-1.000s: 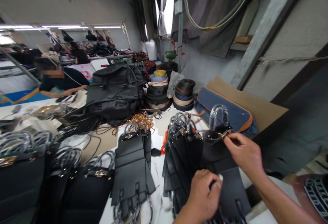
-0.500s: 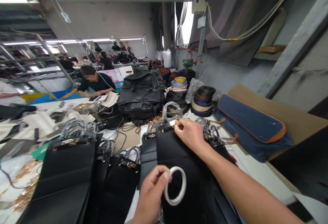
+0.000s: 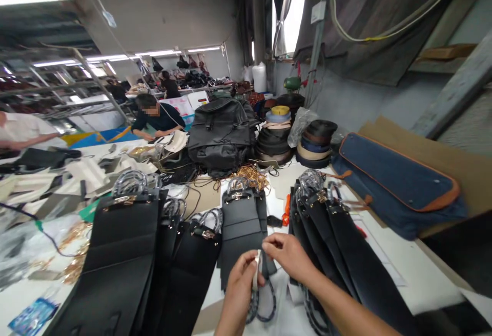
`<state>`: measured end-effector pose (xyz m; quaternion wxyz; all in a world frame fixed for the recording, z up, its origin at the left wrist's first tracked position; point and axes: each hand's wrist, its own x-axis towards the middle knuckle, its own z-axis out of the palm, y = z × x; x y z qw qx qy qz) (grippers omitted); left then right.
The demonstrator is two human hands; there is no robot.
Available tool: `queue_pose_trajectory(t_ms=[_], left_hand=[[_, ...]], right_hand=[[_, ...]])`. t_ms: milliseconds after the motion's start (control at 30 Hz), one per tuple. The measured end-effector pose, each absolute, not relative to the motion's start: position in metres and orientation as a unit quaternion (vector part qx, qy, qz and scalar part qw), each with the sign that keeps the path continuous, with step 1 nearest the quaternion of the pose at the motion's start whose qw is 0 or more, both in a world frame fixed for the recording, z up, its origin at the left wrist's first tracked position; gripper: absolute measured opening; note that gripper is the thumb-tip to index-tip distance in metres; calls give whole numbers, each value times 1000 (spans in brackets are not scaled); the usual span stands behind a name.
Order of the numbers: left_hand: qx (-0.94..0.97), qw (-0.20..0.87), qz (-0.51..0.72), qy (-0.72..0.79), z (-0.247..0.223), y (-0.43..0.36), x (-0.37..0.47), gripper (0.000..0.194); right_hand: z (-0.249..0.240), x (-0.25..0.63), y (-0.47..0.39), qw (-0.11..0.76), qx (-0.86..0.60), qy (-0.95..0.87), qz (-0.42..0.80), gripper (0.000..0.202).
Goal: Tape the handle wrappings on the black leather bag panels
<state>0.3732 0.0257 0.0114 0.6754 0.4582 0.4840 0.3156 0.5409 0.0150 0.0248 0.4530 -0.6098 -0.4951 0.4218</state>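
In the head view my left hand pinches a white tape roll, now seen nearly edge-on. Close to the roll's top is my right hand, thumb and fingertips pressed together; whatever it may hold is too small to make out. Beyond both hands lies a stack of black panels with wrapped handles. Another stack extends under my right forearm. To the left are further black panels with gold clasps. Dark wrapped handles hang or lie just below my hands.
A black backpack stands at the back, beside stacked strap rolls. On the right lies a navy bag with orange trim. Gold metal pieces and white scraps are scattered about. A person works across the table.
My right hand has left the handle end of the black panel and come down beside the tape roll. That front panel no longer lies before me. The roll has turned edge-on, and the view has shifted.
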Motion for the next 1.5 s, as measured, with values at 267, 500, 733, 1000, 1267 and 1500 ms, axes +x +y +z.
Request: queue_pose_trajectory(t_ms=[267,500,733,1000,1267,1500], left_hand=[[519,699,288,399,21,5,452,57],[633,630,209,398,34,-18,503,58],[640,647,153,386,42,-33,545,35],[646,635,111,408,49,-44,584,34],[510,749,54,418,49,-55,646,40],[757,562,60,329,55,-48,690,28]], right_hand=[[45,608,-48,442,-625,-524,374,18],[57,655,-82,407,-691,-544,246,15],[40,698,-102,500,-609,-433,437,14],[25,739,-115,580,-480,-335,566,28],[14,792,-132,609,-428,-308,593,37],[8,838,-145,586,-457,-312,592,39]])
